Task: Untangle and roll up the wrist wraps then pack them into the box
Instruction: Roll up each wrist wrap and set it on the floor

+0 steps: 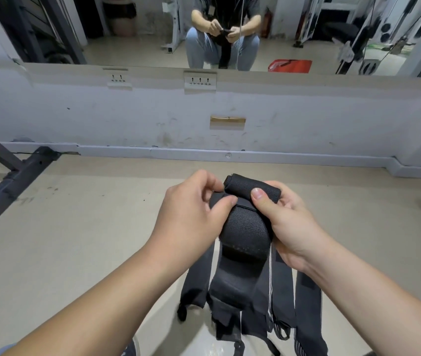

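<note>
A pale, scuffed floor [75,240] fills the lower half of the view and meets a grey-white wall [127,119]. Above the wall runs a wide mirror [152,34], which reflects a seated person holding something dark in both hands. A dark metal frame [11,186] rests on the floor at the left. In the centre, held above the floor, a bundle of black wrist wraps [242,291] hangs down in several loose straps. The left hand [191,214] pinches the fabric between thumb and curled forefinger. The right hand [289,222] grips the other side, its thumb pressing on a tight roll [250,187] at the top of the bundle. Two socket plates [200,80] sit just under the mirror.
</note>
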Tool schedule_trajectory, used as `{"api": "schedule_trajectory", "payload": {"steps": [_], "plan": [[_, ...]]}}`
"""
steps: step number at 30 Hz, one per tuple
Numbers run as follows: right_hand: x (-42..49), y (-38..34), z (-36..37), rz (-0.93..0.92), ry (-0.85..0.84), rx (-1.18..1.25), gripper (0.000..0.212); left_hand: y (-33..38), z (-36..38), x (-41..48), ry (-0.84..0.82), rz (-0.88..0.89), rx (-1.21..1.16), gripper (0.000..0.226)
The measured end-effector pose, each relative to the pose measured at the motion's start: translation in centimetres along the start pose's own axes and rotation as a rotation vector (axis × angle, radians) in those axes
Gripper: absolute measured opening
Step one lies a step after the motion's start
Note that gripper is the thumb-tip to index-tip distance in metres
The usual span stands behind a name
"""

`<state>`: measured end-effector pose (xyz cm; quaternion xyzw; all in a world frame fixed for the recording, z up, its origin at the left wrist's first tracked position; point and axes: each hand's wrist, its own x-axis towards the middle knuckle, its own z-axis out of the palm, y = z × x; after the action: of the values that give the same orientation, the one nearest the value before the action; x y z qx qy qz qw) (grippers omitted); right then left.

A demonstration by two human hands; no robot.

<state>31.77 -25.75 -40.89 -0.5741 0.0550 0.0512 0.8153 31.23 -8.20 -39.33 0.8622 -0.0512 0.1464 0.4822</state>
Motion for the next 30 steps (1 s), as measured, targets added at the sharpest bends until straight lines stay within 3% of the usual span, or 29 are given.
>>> {"api": "schedule_trajectory", "payload": {"steps": [6, 9, 11, 15, 18, 21, 24, 27, 30], "plan": [[0.2, 0.0, 0.1, 0.015, -0.033, 0.052, 0.01, -0.2, 0.3, -0.3, -0.19, 0.122, -0.134, 0.035], [0.1, -0.1, 0.3, 0.048, -0.045, 0.087, 0.01, -1.3, 0.6, 0.4, -0.05, 0.291, -0.016, 0.017], [0.1, -0.1, 0.5, 0.076, -0.054, 0.106, 0.013, -1.5, 0.7, 0.4, -0.019, 0.303, 0.0, 0.008], [0.1, -0.2, 0.3, 0.122, -0.066, 0.106, 0.016, -0.9, 0.5, 0.7, -0.076, 0.178, -0.062, 0.009], [0.0, -0.6, -0.1, 0.125, -0.13, 0.095, 0.019, -0.3, 0.2, 0.8, -0.123, -0.054, -0.198, 0.014], [0.0, -0.9, -0.5, 0.075, -0.213, 0.014, 0.029, -0.5, 0.0, 1.0, -0.126, -0.243, -0.295, 0.038], [-0.1, -1.0, -1.0, 0.052, -0.303, -0.065, 0.026, -0.4, -0.4, 0.8, -0.326, -0.372, -0.492, 0.058], [-0.6, -1.0, -0.9, 0.081, -0.375, -0.048, 0.021, -0.7, -0.7, 0.1, -0.531, -0.172, -0.386, 0.046], [-1.0, -1.1, -0.5, 0.092, -0.389, -0.016, 0.027, -1.0, -0.5, -0.5, -0.492, -0.031, -0.189, 0.043]]}}
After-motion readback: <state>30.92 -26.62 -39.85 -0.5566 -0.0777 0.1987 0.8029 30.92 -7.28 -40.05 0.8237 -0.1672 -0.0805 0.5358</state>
